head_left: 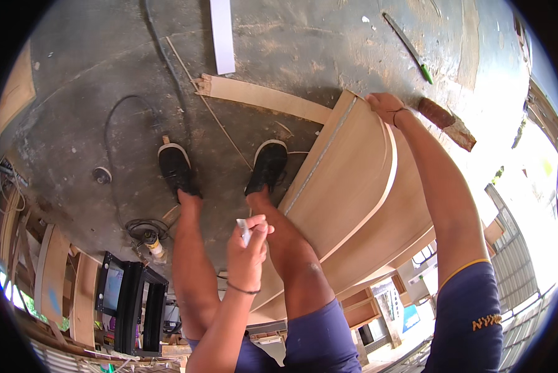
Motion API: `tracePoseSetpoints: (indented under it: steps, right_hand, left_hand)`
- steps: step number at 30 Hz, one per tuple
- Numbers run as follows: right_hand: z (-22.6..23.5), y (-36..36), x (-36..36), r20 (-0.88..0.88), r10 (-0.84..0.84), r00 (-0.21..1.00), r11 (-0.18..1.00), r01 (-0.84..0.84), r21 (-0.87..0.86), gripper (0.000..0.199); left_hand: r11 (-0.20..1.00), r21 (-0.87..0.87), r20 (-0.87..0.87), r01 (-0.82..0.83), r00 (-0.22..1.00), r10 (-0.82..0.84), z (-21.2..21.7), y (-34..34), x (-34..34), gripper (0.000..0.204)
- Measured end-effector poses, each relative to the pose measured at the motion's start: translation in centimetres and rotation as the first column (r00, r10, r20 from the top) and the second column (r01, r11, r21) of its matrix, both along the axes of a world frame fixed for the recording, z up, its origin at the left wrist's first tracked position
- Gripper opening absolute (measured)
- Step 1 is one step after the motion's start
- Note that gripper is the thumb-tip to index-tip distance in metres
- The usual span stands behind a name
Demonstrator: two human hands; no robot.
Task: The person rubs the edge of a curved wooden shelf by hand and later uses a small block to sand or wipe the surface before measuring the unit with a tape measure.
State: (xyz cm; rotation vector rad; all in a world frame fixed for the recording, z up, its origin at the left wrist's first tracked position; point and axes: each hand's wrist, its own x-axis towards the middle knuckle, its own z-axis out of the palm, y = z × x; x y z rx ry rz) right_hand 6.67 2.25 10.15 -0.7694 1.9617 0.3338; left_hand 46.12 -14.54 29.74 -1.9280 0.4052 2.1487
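Observation:
My left hand (248,252) is raised in front of my legs, its fingers closed round a slim whitish object (243,231). Only one end of that object sticks out, so its kind cannot be made out. At arm's length, my right hand (386,108) grips the far corner of a pale wooden panel (341,171). The panel has a straight edge with a grey strip along it and a curved edge with a light rim. It leans beside my right leg, over another broad wooden sheet (378,230).
A flat wooden strip (266,98) meets the panel's far end. A green-handled saw (409,50) and a brown broken block (447,123) lie beyond my right hand. A white board (222,37), a thin stick (210,105), cables and a corded power tool (153,242) are on the floor.

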Motion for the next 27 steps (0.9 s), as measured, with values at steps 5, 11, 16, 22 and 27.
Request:
tracePoseSetpoints:
  steps: [5,11,16,22,27]
  right_hand:
    - [2.2,-1.2,-1.0,0.032,-0.079,0.996,0.993,0.076,0.087,0.046]
    - [2.8,-2.1,-1.0,-0.035,-0.013,0.999,0.999,0.015,0.045,0.040]
    - [3.5,-3.5,-0.2,0.016,-0.006,1.000,0.999,0.005,0.042,0.037]
    - [3.2,-2.8,0.3,-0.014,-0.007,1.000,0.997,0.005,-0.080,0.034]
    - [3.4,-3.8,1.1,-0.013,-0.020,1.000,0.997,0.019,-0.074,0.031]
  left_hand:
    - [0.982,-0.170,-0.045,-0.080,0.996,0.073,5.1,-5.7,-0.9,0.034]
    - [0.995,-0.069,0.010,-0.075,0.997,0.076,2.2,-6.3,-1.8,0.037]
    - [0.997,-0.006,-0.002,-0.083,0.997,0.083,0.7,-6.3,-0.9,0.038]
    - [0.966,-0.057,-0.048,-0.253,0.967,0.251,0.5,-8.7,-2.8,0.034]
    - [0.978,-0.002,-0.033,-0.208,0.978,0.208,0.9,-7.0,-3.8,0.035]
